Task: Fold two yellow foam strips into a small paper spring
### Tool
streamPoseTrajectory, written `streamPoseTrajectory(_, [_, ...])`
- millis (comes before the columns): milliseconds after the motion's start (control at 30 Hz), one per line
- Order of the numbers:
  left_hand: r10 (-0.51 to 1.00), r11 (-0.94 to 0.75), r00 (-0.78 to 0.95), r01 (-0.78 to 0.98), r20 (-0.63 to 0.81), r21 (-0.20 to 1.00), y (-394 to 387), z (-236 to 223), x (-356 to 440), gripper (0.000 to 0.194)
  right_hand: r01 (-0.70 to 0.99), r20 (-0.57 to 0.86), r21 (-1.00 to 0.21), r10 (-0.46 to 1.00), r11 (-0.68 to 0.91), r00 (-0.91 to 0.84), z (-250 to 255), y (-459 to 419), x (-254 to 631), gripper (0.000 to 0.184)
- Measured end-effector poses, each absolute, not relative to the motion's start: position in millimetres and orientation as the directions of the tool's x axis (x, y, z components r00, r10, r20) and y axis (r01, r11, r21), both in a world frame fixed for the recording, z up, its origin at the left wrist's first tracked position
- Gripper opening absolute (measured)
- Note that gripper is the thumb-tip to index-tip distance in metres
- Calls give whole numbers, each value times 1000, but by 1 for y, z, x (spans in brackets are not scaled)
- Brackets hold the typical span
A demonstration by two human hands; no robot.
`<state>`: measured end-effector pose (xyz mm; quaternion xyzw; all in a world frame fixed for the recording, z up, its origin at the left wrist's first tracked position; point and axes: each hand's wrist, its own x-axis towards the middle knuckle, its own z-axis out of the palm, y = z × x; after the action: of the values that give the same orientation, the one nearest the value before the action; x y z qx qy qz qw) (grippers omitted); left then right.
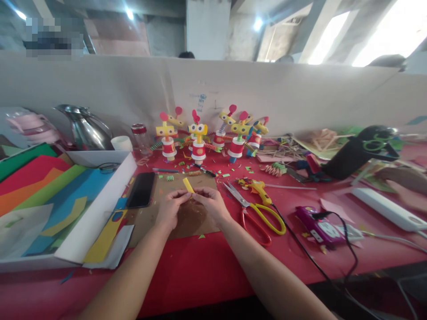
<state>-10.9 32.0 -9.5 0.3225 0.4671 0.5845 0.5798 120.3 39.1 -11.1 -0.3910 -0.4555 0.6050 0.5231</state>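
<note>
Between the fingertips of my left hand point(172, 205) and my right hand point(212, 202) is a small yellow paper strip point(188, 185), its upper end pointing up and left. Both hands are closed in a pinch on it, above a brown cardboard sheet point(147, 229). To the right of my right hand lie scissors point(245, 203) with red and yellow handles, blades spread. Beyond them is a yellow glue gun point(262, 192). A black phone point(141, 190) rests left of my left hand. Behind the hands stand several paper-cup robot figures point(199, 149) with yellow heads and red tops.
At left, a white box point(96, 209) holds coloured paper. A steel jug point(87, 129) and a glass jar point(140, 138) stand behind it. On the right are a purple power socket point(318, 226), a white power strip point(388, 209), a black bottle point(350, 153) and another person's hand point(408, 182).
</note>
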Motion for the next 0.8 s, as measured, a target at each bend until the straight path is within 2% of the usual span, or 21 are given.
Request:
streamPoseTrajectory(167, [976,116,-127,-378,-176,918,32,-8,-11,31,-308,-36,-946,974,-105,-221,-9,40,124,27])
streamPoseTrajectory(367, [974,150,-95,-422,-207,894,32,-8,-11,25,-318,-43,-943,982,-101,-183,-13,41,122,25])
streamPoseTrajectory(600, [921,304,38,-693,-388,653,34,0,-16,14,-463,-62,-876,984,-134,-168,-3,42,124,20])
streamPoseTrajectory(667, [927,305,68,-707,-369,637,34,-1,-17,8,-482,-60,-864,981,-143,-182,-2,42,125,20])
streamPoseTrajectory(800, [965,228,58,-659,-254,717,35,-11,-15,22,-500,-63,-853,981,-149,-186,-5,42,124,21])
